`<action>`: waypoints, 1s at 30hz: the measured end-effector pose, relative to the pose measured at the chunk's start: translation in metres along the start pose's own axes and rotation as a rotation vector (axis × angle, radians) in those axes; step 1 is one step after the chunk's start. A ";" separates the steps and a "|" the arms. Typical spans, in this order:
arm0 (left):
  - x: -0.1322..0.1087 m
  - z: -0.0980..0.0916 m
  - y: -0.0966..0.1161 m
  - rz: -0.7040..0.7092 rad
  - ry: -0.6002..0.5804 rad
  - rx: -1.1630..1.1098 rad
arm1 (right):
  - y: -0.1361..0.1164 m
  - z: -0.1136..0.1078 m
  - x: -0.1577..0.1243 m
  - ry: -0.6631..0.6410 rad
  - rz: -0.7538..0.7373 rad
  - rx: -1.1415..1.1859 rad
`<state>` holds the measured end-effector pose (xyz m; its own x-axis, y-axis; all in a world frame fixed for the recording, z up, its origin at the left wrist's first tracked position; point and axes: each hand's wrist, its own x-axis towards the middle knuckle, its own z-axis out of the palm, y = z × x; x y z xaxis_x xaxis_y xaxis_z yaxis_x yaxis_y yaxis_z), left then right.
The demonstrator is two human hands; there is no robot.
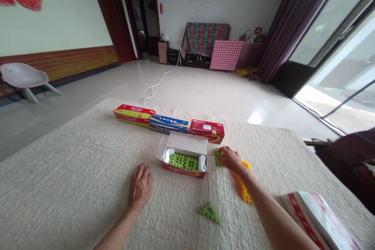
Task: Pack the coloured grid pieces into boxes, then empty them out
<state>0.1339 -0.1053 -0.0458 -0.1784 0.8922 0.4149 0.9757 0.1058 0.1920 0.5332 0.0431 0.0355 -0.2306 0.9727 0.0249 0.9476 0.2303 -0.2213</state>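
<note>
My left hand point(141, 184) lies flat on the quilted cover, fingers stretched out, holding nothing. My right hand point(231, 158) has its fingers closed on a green plastic interlocking block point(218, 158), just right of the open box; the fingertips are partly hidden. Between the hands stands the open red-and-white carton point(184, 168), its lid flap raised. Inside it are green notched blocks point(184, 161), with a white roll point(168, 155) at the left end and another white roll point(202, 163) at the right. Yellow notched blocks point(245, 191) lie partly under my right forearm. Nearer me rests a green triangular block point(209, 211).
Behind the carton stand a red-and-green box point(134, 115), a blue box point(168, 123) and a red box point(206, 129) in a row. A white-and-red package point(319, 218) lies at the right. All are on the cream quilted cover point(88, 168).
</note>
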 end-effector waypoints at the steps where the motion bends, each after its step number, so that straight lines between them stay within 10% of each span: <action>1: -0.002 -0.002 0.003 -0.001 -0.015 0.008 | 0.000 -0.002 -0.002 0.037 -0.003 0.023; 14: -0.023 -0.027 0.075 -0.230 -0.086 0.141 | -0.058 -0.037 -0.063 0.433 -0.136 0.403; 30: -0.020 -0.033 0.082 -0.257 -0.137 0.175 | -0.181 -0.024 -0.036 0.226 -0.364 0.342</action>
<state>0.2129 -0.1287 -0.0091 -0.4142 0.8761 0.2468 0.9102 0.3982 0.1142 0.3751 -0.0330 0.0984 -0.4415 0.8220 0.3597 0.6808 0.5680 -0.4624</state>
